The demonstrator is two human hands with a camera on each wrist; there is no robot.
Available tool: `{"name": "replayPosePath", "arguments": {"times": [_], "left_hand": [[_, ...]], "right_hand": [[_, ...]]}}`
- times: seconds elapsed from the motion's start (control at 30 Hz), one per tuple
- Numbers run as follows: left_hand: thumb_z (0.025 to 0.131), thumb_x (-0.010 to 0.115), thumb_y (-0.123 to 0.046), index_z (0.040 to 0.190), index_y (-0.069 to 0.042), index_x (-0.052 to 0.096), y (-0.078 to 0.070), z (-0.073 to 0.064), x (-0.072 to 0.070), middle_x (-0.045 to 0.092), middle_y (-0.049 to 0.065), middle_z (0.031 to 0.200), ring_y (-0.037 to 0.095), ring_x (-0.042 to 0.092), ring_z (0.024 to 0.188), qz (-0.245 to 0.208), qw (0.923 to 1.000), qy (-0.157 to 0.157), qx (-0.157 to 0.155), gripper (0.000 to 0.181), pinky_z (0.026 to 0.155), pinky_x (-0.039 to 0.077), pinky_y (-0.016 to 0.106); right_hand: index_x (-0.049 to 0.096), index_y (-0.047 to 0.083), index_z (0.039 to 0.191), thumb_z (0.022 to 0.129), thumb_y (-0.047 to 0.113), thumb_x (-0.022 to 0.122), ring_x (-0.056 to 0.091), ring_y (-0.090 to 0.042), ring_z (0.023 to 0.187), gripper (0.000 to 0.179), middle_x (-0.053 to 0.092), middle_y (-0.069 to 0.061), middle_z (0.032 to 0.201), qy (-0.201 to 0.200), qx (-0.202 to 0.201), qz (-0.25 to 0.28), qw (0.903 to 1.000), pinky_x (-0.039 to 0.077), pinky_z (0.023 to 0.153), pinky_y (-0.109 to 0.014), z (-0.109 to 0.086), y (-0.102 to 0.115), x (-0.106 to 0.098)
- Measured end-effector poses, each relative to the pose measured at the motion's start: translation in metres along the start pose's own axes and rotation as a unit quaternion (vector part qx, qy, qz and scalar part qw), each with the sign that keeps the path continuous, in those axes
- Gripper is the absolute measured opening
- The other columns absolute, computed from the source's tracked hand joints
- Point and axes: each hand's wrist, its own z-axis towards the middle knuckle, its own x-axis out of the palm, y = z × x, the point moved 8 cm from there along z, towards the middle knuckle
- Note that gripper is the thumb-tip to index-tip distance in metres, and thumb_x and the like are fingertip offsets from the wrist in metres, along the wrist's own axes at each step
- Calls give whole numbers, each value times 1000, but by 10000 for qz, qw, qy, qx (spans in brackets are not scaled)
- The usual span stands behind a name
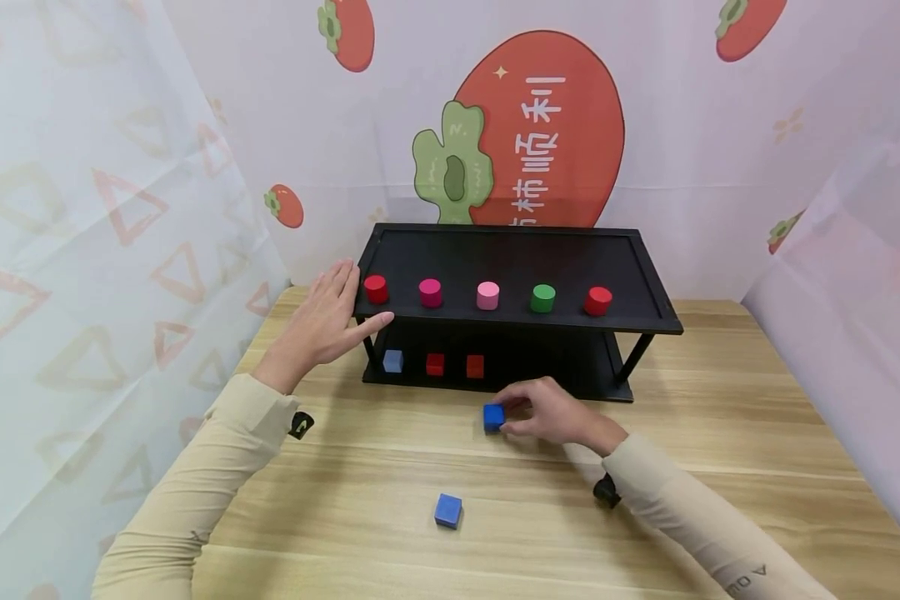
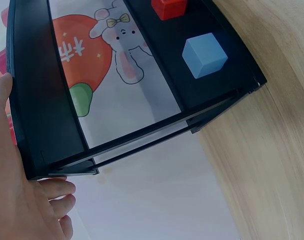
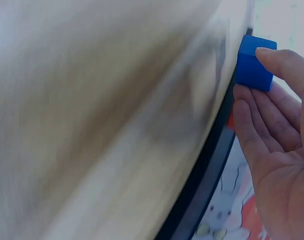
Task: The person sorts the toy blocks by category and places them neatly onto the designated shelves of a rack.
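My right hand (image 1: 547, 410) pinches a blue cube (image 1: 493, 418) between thumb and fingers, just in front of the black two-tier shelf (image 1: 510, 258). In the right wrist view the thumb presses one face of this blue cube (image 3: 255, 67). My left hand (image 1: 326, 321) rests against the left end of the shelf's top board, fingers straight along the side and thumb spread over the front edge. On the lower tier sit a light blue cube (image 1: 393, 361), a red cube (image 1: 435, 364) and an orange-red cube (image 1: 475, 367), in a row from the left.
Another blue cube (image 1: 448, 511) lies on the wooden table (image 1: 375, 467) nearer to me. Along the top board's front stand several cylinders, among them a pink cylinder (image 1: 487, 296) and a green cylinder (image 1: 543, 298). Printed cloth (image 1: 690, 167) hangs behind and at both sides.
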Motion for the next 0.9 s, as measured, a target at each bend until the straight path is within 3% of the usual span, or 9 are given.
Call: {"name": "replayPosePath", "arguments": {"times": [0.33,0.9], "left_hand": [[102,47,-69,167,5,10,-1,0,-1,7,23,178,39,4,167,33,10000,29,14,105,137,3,54],[102,47,-70,167,4,10,-1,0,0,7,22,178,38,4,167,47,10000,22,30,105,137,4,54]], "right_hand": [[75,8,129,93,14,82,75,-26,114,38,75,-12,129,-543,309,-119,9980,62,100,-46,4,-31,-43],[71,6,135,95,14,79,73,-35,119,42,73,-18,132,-738,819,-124,9938,61,102,-50,28,-56,-51]]}}
